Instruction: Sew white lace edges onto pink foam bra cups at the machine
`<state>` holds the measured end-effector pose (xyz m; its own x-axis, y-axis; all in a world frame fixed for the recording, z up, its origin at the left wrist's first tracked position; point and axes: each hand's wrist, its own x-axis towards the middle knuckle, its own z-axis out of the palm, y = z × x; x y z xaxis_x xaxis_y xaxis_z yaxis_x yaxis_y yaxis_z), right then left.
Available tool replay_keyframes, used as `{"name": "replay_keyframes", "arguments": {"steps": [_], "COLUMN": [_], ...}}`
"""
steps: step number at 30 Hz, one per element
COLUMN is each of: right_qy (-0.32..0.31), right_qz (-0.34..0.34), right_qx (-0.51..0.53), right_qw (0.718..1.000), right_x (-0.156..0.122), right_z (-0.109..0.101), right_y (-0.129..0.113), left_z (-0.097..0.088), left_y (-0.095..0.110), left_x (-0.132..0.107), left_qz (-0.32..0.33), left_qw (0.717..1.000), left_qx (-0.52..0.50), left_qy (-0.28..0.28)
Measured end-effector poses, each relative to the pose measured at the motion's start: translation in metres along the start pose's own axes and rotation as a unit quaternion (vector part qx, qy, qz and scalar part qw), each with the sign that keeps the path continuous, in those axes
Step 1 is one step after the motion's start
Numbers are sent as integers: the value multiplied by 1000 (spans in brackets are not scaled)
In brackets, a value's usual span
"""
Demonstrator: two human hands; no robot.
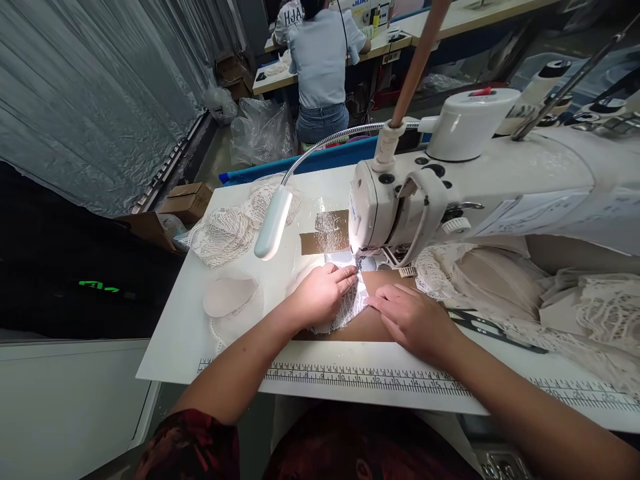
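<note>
A white lace piece (354, 303) lies under the needle area of a white sewing machine (373, 207). My left hand (323, 293) holds it down from the left, fingers together and fingertips close beside the presser foot. At the lace's right edge, my right hand (407, 317) pinches the fabric between thumb and forefinger, its other fingers resting on the brown board (345, 332). The needle itself is too small to make out, and my left hand covers part of the lace. A beige cup with lace trim (231, 298) lies to the left.
Lace cups (225, 233) are heaped at the back left, below a lamp (273, 223) on a bendable neck. More lace and beige cups (493, 280) lie right of the machine. A printed ruler (360, 379) runs along the front edge. Another person (323, 67) sits ahead, back turned.
</note>
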<state>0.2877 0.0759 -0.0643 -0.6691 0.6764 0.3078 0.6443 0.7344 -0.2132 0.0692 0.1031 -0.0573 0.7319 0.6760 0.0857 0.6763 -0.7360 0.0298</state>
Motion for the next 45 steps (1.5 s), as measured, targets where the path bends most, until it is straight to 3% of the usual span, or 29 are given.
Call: {"name": "replay_keyframes", "arguments": {"steps": [8,13,22,32,39,45], "right_qy": [-92,-41,0,-1,0,20], "right_qz": [39,41,23,93,110,115], "right_qx": [-18,-50,-55,-69,-25,25], "right_qw": [995,997,998,993,994,993], "right_x": [23,24,25,25,26,25], "right_z": [-8,0,4,12,11,10], "right_y": [7,9,10,13,14,16], "left_z": [1,-2,5,9,12,-3], "left_y": [-21,-30,-22,-37,-38,-30], "left_x": [13,17,7,18,19,11], "left_qz": [21,18,66,31,-1,-47], "left_qw": [999,1000,993,994,996,998], "left_qx": [28,4,-74,-78,-68,-23], "left_qy": [-4,24,65,74,50,44]}}
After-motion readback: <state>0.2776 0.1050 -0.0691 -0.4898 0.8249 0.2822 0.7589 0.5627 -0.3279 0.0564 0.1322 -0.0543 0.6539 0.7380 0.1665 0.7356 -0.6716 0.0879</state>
